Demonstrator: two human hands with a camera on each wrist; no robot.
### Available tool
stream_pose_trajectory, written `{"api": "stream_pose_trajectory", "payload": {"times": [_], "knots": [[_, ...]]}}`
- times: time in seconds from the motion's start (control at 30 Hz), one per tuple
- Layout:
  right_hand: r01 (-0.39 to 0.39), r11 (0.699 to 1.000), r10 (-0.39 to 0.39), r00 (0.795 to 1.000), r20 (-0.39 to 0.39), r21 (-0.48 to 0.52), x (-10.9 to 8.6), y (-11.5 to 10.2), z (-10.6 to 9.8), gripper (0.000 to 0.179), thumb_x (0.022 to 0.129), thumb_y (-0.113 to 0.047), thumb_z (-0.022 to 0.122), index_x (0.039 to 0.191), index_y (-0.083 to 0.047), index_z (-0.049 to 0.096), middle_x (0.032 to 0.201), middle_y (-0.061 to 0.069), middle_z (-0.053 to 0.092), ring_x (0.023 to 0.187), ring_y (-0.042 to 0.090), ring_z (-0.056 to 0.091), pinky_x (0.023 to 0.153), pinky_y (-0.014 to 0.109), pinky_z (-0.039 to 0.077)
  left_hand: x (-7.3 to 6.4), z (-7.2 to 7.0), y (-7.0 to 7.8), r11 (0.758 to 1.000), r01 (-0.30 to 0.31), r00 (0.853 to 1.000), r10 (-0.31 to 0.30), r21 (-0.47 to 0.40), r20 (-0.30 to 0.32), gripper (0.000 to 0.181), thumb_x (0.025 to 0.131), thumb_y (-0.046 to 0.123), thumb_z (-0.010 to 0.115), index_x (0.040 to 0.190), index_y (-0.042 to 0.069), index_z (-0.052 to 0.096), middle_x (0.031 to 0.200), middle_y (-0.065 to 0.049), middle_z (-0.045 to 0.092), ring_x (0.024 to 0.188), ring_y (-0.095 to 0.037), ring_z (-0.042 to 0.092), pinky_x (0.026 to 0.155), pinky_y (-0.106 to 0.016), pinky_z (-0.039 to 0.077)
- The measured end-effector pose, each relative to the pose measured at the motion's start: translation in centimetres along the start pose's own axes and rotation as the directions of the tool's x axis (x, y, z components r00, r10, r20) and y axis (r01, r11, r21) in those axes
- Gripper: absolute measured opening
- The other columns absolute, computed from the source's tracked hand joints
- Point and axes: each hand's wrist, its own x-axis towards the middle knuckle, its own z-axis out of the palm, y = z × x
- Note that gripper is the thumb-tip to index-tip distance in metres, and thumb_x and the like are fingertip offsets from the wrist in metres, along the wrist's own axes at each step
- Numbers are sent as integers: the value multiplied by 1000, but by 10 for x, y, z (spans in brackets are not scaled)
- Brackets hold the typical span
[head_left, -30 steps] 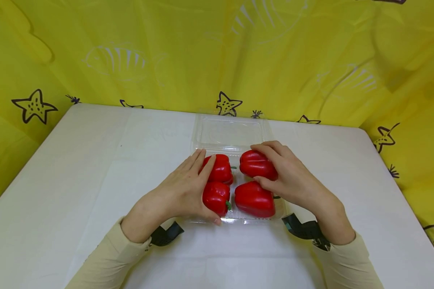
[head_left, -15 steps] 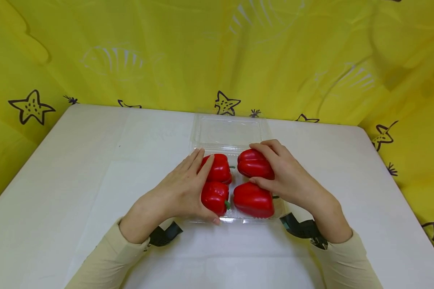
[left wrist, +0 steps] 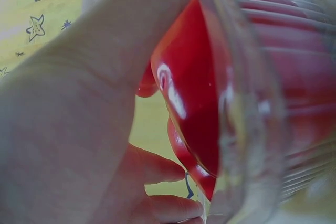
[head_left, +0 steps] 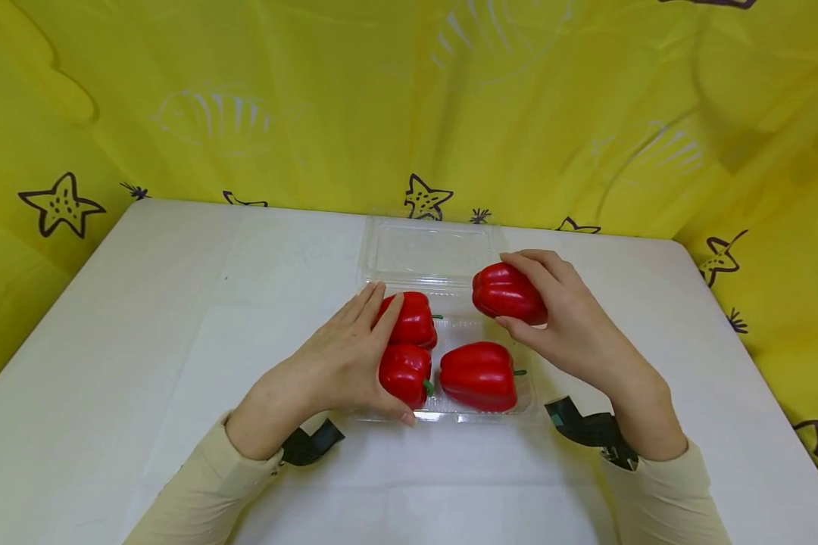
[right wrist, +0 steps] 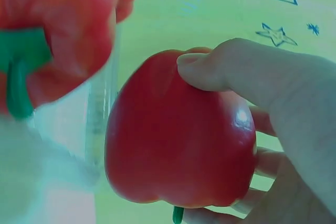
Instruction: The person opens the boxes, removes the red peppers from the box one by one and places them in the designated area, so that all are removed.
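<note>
In the head view, my right hand (head_left: pixel 572 314) grips a red bell pepper (head_left: pixel 507 294) between thumb and fingers, above the far right corner of the clear plastic clamshell box (head_left: pixel 450 416). Its green stem shows in the right wrist view, below the pepper body (right wrist: pixel 178 129). My left hand (head_left: pixel 334 359) lies over the box's left side with fingers extended and thumb spread to the front rim. Partly under it are two red peppers, a far one (head_left: pixel 412 319) and a near one (head_left: pixel 405 375). Another pepper (head_left: pixel 479 376) lies at the box's front right.
The box's transparent lid (head_left: pixel 436 250) lies folded back behind it, towards the yellow curtain (head_left: pixel 354 113) with starfish and fish drawings. A white cloth covers the table (head_left: pixel 143 341). Black straps (head_left: pixel 312 441) sit at both wrists.
My right hand has lifted the far right pepper and moved it right and away from the front pepper. The left hand has stayed in place over the box.
</note>
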Motion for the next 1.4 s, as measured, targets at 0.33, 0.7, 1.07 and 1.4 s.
{"api": "stream_pose_trajectory", "payload": {"times": [0.33, 0.7, 1.07, 1.4], "knots": [[-39, 999, 39, 998, -59, -8, -6, 16, -14, 73, 78, -2, 81, 142, -2, 47, 139, 18, 48, 122, 37, 48, 80, 60, 58, 1, -1, 0, 1000, 2, 1000, -1, -16, 12, 132, 61, 67, 81, 159, 7, 16, 165, -18, 14, 154, -35, 8, 123, -50, 25], [-160, 987, 156, 982, -104, -26, -9, 29, -24, 70, 80, -5, 79, 142, -2, 47, 143, 21, 41, 126, 43, 43, 85, 68, 52, -2, -6, -7, 999, -12, 1000, 13, -45, 16, 132, 61, 66, 83, 159, 9, 15, 166, -20, 11, 155, -36, 5, 123, -51, 22], [-225, 972, 220, 973, -72, -63, -11, 43, -28, 75, 80, -4, 78, 146, 0, 42, 146, 25, 41, 128, 47, 37, 85, 71, 50, -5, -5, -6, 999, -4, 1000, 6, -46, 27, 135, 60, 65, 85, 160, 9, 13, 166, -22, 9, 155, -38, 4, 122, -52, 23], [-275, 958, 272, 961, -48, -83, -11, 55, -26, 71, 81, -3, 77, 144, 3, 43, 146, 28, 41, 129, 50, 35, 87, 72, 48, -4, -4, -6, 999, -5, 1000, 6, -43, 19, 134, 60, 65, 85, 159, 7, 15, 165, -22, 10, 154, -38, 5, 122, -53, 25]]}}
